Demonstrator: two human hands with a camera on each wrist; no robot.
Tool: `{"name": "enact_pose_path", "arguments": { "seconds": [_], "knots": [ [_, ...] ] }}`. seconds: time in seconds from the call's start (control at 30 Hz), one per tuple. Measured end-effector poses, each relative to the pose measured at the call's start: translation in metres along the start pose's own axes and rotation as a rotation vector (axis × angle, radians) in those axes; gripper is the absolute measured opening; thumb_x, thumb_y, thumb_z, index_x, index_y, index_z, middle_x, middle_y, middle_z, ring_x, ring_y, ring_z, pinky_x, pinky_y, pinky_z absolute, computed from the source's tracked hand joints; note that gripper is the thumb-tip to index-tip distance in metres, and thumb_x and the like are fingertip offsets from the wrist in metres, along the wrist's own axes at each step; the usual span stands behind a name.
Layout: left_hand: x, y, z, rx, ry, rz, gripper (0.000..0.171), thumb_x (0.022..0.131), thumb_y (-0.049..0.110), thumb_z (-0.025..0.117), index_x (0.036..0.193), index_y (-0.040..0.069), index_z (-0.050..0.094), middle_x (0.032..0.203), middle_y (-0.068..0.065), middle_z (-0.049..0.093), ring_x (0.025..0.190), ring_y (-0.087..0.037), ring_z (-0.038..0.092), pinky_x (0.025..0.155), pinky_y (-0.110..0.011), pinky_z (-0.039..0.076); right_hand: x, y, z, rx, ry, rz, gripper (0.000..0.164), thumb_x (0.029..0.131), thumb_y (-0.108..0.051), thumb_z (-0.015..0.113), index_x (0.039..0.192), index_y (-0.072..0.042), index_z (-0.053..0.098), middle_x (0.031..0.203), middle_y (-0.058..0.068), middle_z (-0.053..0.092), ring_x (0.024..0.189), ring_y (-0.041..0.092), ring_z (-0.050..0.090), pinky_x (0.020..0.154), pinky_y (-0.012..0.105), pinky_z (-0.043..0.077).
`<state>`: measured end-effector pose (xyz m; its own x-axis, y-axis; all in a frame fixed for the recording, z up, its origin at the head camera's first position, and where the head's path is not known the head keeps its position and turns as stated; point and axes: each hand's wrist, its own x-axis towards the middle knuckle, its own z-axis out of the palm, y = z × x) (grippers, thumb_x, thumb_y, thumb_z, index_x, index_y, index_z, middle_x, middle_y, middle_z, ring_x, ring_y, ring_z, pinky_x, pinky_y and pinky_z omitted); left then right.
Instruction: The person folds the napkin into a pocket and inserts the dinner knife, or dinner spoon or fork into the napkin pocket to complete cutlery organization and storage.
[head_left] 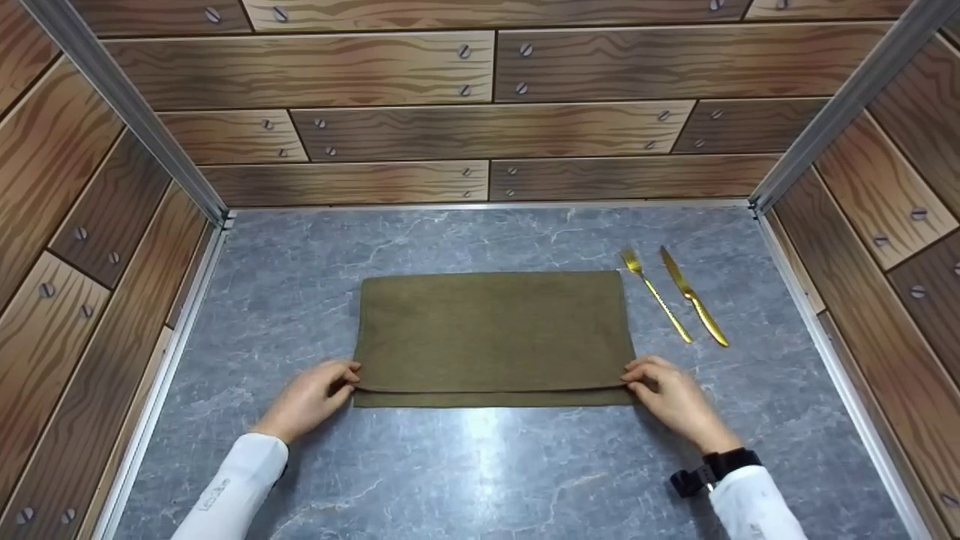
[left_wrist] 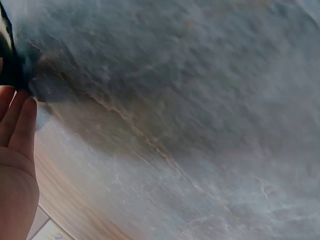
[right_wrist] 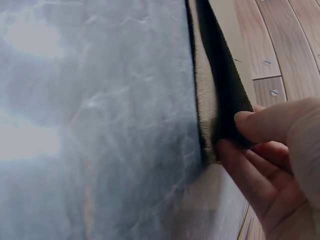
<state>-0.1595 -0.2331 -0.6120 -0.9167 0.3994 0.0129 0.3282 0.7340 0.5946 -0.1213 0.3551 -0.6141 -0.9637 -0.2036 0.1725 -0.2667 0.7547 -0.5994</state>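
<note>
An olive-green cloth napkin lies folded in a wide rectangle on the grey marbled table. Its upper layer ends just short of the lower one, so a narrow strip shows along the near edge. At the near left corner, my left hand pinches the upper layer between thumb and fingers. My right hand does the same at the near right corner. In the right wrist view, the right thumb and fingers hold the raised edge of the napkin, apart from the layer beneath. The left wrist view catches only part of the left hand.
A gold fork and a gold knife lie to the right of the napkin, beyond my right hand. Wood-patterned panels wall the table at the back and both sides, with metal rails along the edges.
</note>
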Motion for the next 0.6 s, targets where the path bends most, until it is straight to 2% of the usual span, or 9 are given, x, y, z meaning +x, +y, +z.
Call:
{"name": "enact_pose_path", "arguments": {
  "seconds": [0.07, 0.2, 0.3, 0.37, 0.47, 0.53, 0.6],
  "knots": [
    [-0.002, 0.000, 0.000, 0.013, 0.009, 0.016, 0.007, 0.099, 0.012, 0.069, 0.103, 0.017, 0.073, 0.130, -0.004, 0.068, 0.121, -0.027, 0.063, 0.101, -0.046, 0.051, -0.002, 0.001, 0.001, -0.002, -0.005, -0.019, 0.019, 0.085, 0.008, 0.077, 0.093, -0.010, 0.076, 0.111, 0.005, 0.070, 0.103, 0.028, 0.068, 0.086, 0.043, 0.057],
    [-0.006, 0.000, -0.001, 0.017, 0.077, 0.078, 0.007, 0.098, 0.012, 0.070, 0.104, 0.015, 0.073, 0.129, -0.004, 0.069, 0.121, -0.027, 0.063, 0.103, -0.046, 0.050, -0.005, 0.003, 0.002, 0.012, -0.008, -0.036, 0.023, 0.084, 0.011, 0.075, 0.090, -0.011, 0.072, 0.112, 0.006, 0.068, 0.104, 0.029, 0.066, 0.086, 0.042, 0.057],
    [-0.010, 0.000, 0.001, 0.056, 0.106, 0.153, 0.009, 0.096, 0.011, 0.073, 0.104, 0.015, 0.073, 0.128, -0.004, 0.069, 0.120, -0.026, 0.064, 0.103, -0.045, 0.050, -0.006, 0.005, 0.002, 0.038, 0.009, -0.044, 0.026, 0.082, 0.012, 0.074, 0.089, -0.012, 0.071, 0.113, 0.006, 0.067, 0.105, 0.028, 0.065, 0.087, 0.032, 0.056],
    [-0.012, 0.000, 0.003, 0.091, 0.104, 0.187, 0.010, 0.095, 0.011, 0.074, 0.103, 0.016, 0.073, 0.128, -0.004, 0.069, 0.119, -0.025, 0.064, 0.102, -0.045, 0.050, -0.007, 0.006, 0.002, 0.046, 0.020, -0.045, 0.028, 0.081, 0.013, 0.074, 0.089, -0.013, 0.071, 0.113, 0.004, 0.067, 0.104, 0.027, 0.065, 0.086, 0.031, 0.056],
    [-0.013, -0.002, 0.007, 0.127, 0.072, 0.185, 0.010, 0.093, 0.013, 0.076, 0.101, 0.018, 0.073, 0.129, -0.003, 0.069, 0.120, -0.025, 0.063, 0.102, -0.046, 0.050, -0.008, 0.006, 0.003, 0.030, 0.039, -0.058, 0.029, 0.079, 0.013, 0.075, 0.089, -0.014, 0.072, 0.111, 0.004, 0.067, 0.102, 0.026, 0.066, 0.087, 0.033, 0.055],
    [-0.014, -0.004, 0.009, 0.127, 0.043, 0.160, 0.008, 0.094, 0.015, 0.075, 0.101, 0.019, 0.074, 0.130, -0.002, 0.068, 0.122, -0.024, 0.062, 0.102, -0.046, 0.050, -0.009, 0.005, 0.004, 0.004, 0.056, -0.077, 0.030, 0.078, 0.013, 0.077, 0.089, -0.015, 0.073, 0.109, 0.003, 0.067, 0.101, 0.025, 0.066, 0.087, 0.038, 0.055],
    [-0.014, -0.005, 0.010, 0.122, 0.017, 0.134, 0.006, 0.095, 0.018, 0.075, 0.101, 0.020, 0.074, 0.132, 0.000, 0.066, 0.123, -0.023, 0.060, 0.103, -0.046, 0.049, -0.010, 0.005, 0.005, -0.018, 0.079, -0.112, 0.030, 0.075, 0.013, 0.079, 0.088, -0.014, 0.073, 0.107, 0.003, 0.068, 0.100, 0.025, 0.067, 0.088, 0.037, 0.053]
  ]
}}
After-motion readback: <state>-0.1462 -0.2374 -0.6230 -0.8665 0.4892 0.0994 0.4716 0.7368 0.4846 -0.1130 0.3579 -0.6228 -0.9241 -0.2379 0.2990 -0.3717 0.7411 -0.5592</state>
